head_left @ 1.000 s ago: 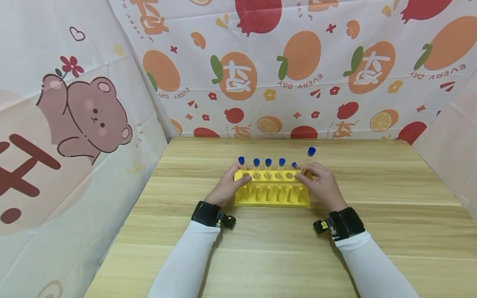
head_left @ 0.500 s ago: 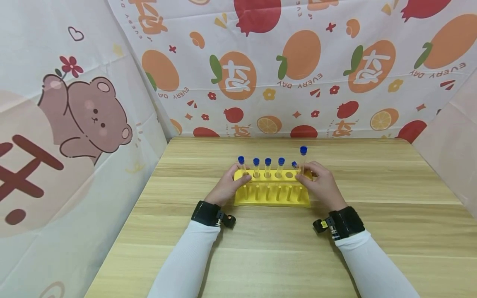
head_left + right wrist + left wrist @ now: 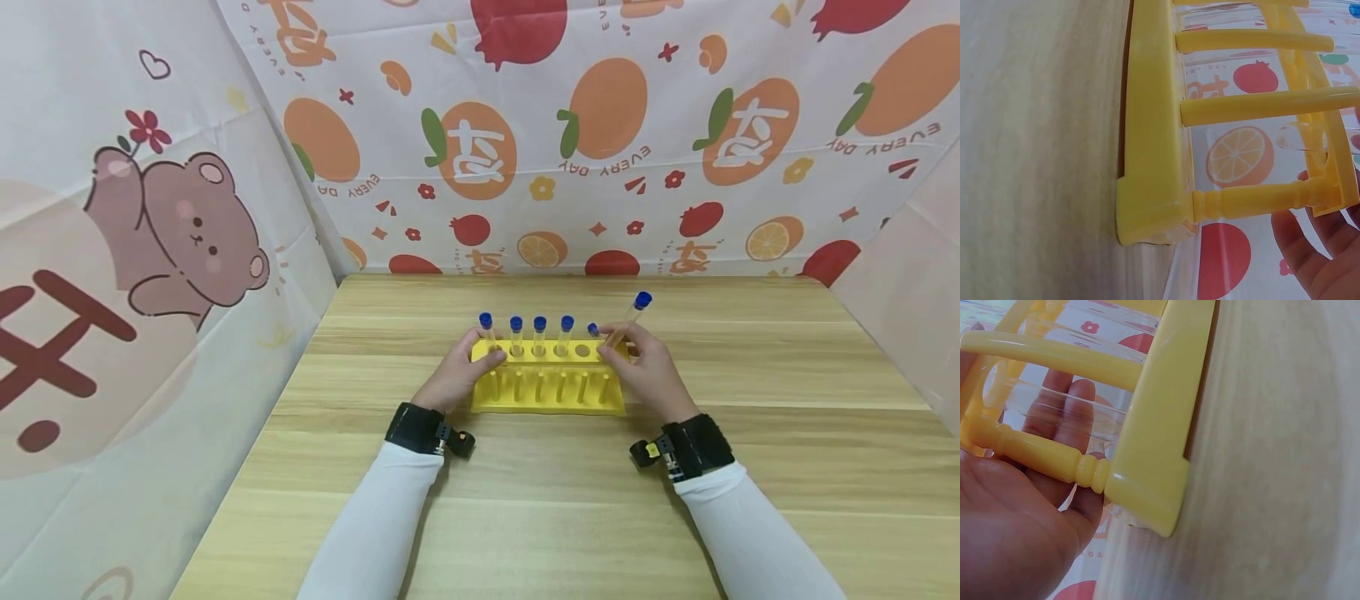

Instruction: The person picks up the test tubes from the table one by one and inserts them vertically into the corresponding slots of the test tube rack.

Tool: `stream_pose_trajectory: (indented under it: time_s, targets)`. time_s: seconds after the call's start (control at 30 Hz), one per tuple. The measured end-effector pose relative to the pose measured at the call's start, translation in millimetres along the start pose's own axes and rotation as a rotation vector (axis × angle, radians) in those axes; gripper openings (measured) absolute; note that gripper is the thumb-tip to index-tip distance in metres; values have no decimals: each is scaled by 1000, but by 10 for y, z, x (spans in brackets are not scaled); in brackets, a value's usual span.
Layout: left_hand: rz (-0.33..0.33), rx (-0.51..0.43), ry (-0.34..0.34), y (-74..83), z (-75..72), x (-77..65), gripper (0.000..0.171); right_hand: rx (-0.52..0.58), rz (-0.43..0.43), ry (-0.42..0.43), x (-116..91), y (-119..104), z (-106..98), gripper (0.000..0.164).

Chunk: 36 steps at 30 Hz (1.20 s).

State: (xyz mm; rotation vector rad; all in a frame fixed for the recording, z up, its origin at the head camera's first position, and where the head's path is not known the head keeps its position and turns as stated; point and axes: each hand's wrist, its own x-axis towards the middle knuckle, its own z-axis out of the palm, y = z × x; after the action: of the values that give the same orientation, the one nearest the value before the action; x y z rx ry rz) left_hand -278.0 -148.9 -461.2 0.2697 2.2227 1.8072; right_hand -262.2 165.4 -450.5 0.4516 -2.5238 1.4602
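Note:
A yellow test tube rack (image 3: 547, 408) stands on the wooden table, with several blue-capped test tubes (image 3: 539, 337) upright in its holes. My left hand (image 3: 463, 371) grips the rack's left end, thumb over the front of the top bar and fingers behind. At the right end my right hand (image 3: 648, 367) pinches a blue-capped test tube (image 3: 636, 311), which leans right above the last hole. A clear rounded tube end (image 3: 1294, 135) shows near the top bar in the right wrist view. One hole (image 3: 582, 351) beside that hand has no tube.
Behind the rack a small blue cap (image 3: 592, 330) shows low, left of the right fingers. Yellow pegs (image 3: 561, 387) line the rack's front. A fruit-print cloth (image 3: 540, 192) hangs at the table's far edge, and a bear-print cloth (image 3: 195, 233) at the left.
The tube in my right hand swung from a right lean to nearly upright, then tipped further right. My left hand and the rack stay in place.

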Motion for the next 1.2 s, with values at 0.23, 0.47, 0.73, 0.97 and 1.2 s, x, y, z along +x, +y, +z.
stream_pose_trajectory:
  time_s: [0.23,0.47,0.73,0.97,1.2]
  targets:
    - [7,3,6,15,2,-10,39,9,34,-7,-3,6,-5,43]
    - [32,-1,6,15,5,-12,37,-16,61,-19,-5,11,-9,45]
    - [34,3,2,5,11,-7,35,-28,29,29,-1,19,-10,46]
    - [34,15,9,12,15,-18,33,28,-27,109,-27,-3,-25,39]
    - [48,21,12,7,3,-33,30,-13,-35,41,-16,-73,-23,40]
